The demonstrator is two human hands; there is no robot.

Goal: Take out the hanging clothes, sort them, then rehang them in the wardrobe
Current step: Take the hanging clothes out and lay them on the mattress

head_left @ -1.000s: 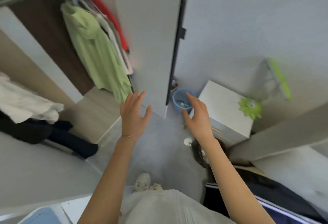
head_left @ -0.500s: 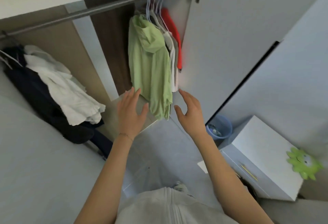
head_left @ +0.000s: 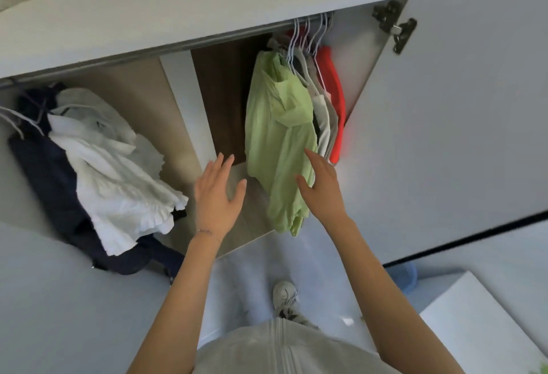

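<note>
While near green shirt (head_left: pixel 278 136), grips (head_left: pixel 218 198) (head_left: pixel 321 192) outspread

A single wide-angle camera on the person's head looked forward and down from close range into the open wardrobe (head_left: pixel 184 11), the left hand (head_left: pixel 218 195) and right hand (head_left: pixel 321 192) extended from the lower edge.

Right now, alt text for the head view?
Open right hand overlaps a green top hanging in the wardrobe; open left hand is raised beside it. A red top hangs behind; white clothes and dark clothes hang at left.
</note>
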